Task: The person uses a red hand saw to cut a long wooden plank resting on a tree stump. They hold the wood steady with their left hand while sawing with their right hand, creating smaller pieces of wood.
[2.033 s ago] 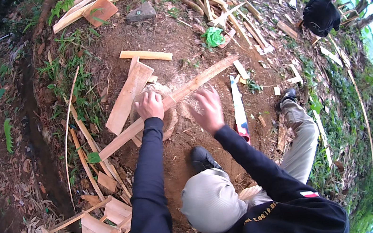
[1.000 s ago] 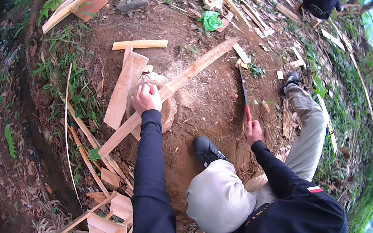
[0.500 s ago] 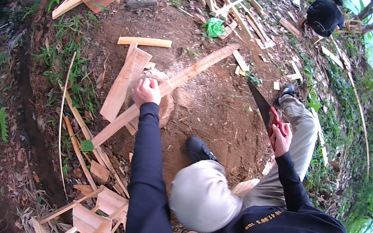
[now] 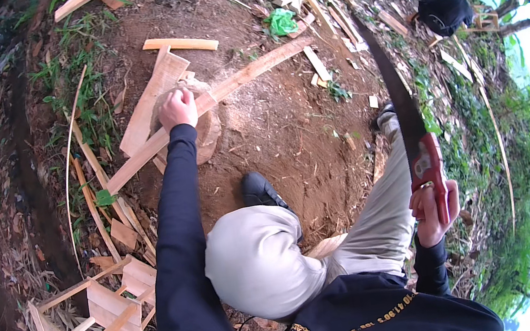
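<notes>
My left hand (image 4: pixel 177 108) presses down on a long wooden plank (image 4: pixel 252 72) that lies across a round wood stump (image 4: pixel 209 126) on the bare soil. My right hand (image 4: pixel 435 208) is raised at my right side, gripping the red handle of a hand saw (image 4: pixel 399 106). The saw's dark blade points up and away from me, well clear of the plank. My bent left knee (image 4: pixel 258 261) sits between my two arms, with my black shoe (image 4: pixel 258 190) on the dirt in front of it.
A wider board (image 4: pixel 151 100) and a short plank (image 4: pixel 180 44) lie beside the stump. A small wooden stool frame (image 4: pixel 97 321) lies at the lower left. Scrap wood strips, a green rag (image 4: pixel 281 22) and grass surround the dirt patch. Another person in black (image 4: pixel 445 8) crouches at the far right.
My right hand left the plank, took the saw from the ground at my right and lifted it up beside me. My left hand stayed on the plank.
</notes>
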The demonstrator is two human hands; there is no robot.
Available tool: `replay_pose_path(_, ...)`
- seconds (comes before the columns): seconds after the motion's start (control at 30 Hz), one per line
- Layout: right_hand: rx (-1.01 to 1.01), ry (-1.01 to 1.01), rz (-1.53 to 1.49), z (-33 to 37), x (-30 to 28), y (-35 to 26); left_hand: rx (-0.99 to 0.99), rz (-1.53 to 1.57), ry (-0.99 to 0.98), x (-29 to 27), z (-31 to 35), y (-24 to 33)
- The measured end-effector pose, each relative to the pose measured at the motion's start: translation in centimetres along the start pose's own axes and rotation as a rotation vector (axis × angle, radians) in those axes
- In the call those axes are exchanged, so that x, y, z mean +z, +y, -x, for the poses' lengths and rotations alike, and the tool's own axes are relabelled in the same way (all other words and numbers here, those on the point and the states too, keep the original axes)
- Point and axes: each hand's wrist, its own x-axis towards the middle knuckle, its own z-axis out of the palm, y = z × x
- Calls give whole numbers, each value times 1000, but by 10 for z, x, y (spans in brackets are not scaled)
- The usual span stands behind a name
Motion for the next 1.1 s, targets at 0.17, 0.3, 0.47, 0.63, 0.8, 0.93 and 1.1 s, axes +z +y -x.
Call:
replay_pose_path(0.17, 233, -194, -484, -29, 65, 11, 15, -3, 7, -2, -1, -1)
replay_pose_path(0.3, 250, -273, -210, -31, 153, 65, -9, 4, 22, -5, 1, 1)
replay_pose_path(0.47, 50, -422, -35, -26, 212, 126, 29, 37, 42, -7, 0, 7)
replay_pose_path(0.63, 121, -476, -103, -15, 241, 147, -26, 33, -2, -12, 2, 14)
replay_pose_path(0.8, 187, -484, -197, -9, 243, 157, -8, 9, 16, -11, 4, 13)
replay_pose_path(0.93, 221, -500, -222, -11, 246, 152, -6, -8, -33, -11, 4, 13)
replay_pose_path(1.1, 254, -464, -206, 0, 256, 157, 107, -79, -14, -14, 5, 10)
